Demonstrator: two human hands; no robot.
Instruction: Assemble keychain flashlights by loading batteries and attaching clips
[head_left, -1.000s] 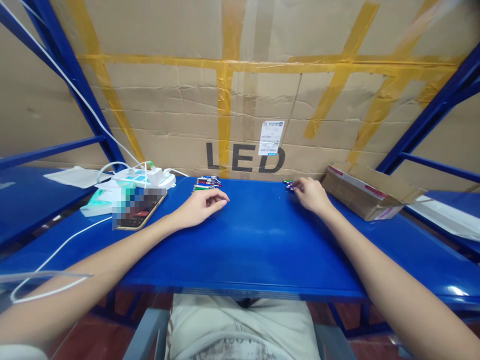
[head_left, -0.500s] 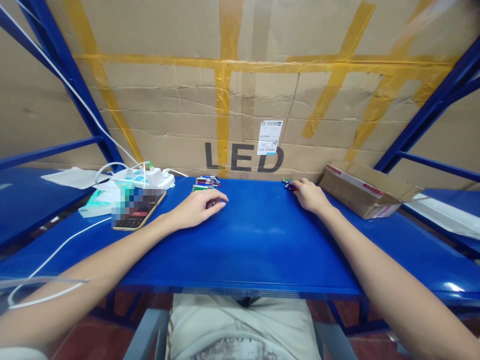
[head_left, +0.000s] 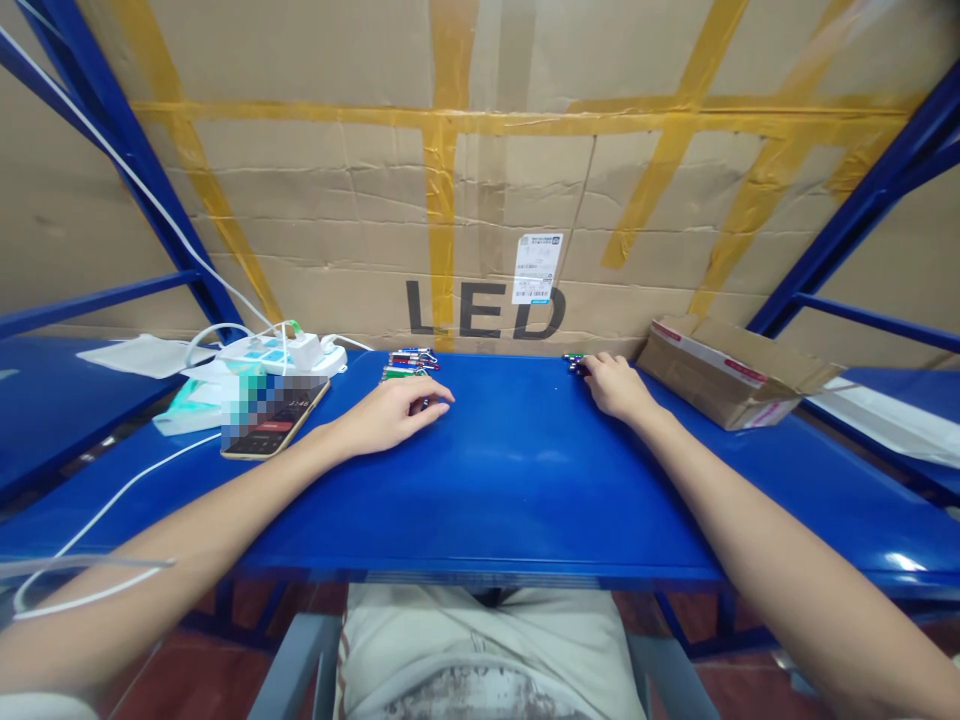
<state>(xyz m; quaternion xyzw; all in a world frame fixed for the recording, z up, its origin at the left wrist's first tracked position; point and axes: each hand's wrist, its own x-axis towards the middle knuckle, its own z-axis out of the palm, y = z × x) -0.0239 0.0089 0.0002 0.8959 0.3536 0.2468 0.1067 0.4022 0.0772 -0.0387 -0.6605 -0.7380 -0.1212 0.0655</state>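
My left hand [head_left: 394, 412] rests on the blue table [head_left: 510, 480], fingers curled down over a small item I cannot make out. Just beyond it lies a row of small coloured keychain lights [head_left: 409, 363]. My right hand [head_left: 616, 386] lies at the table's far side, fingertips touching a few more small coloured lights [head_left: 576, 362]; its fingers are bent together over them.
A phone [head_left: 274, 420] lies left of my left hand, with a white power strip [head_left: 281, 352] and cables behind it. An open cardboard box [head_left: 731, 372] sits at the right. A large taped carton marked LED [head_left: 487, 200] walls the back.
The view has tilted slightly. Both hands stay almost where they were; the right hand has crept a little toward the small lights.
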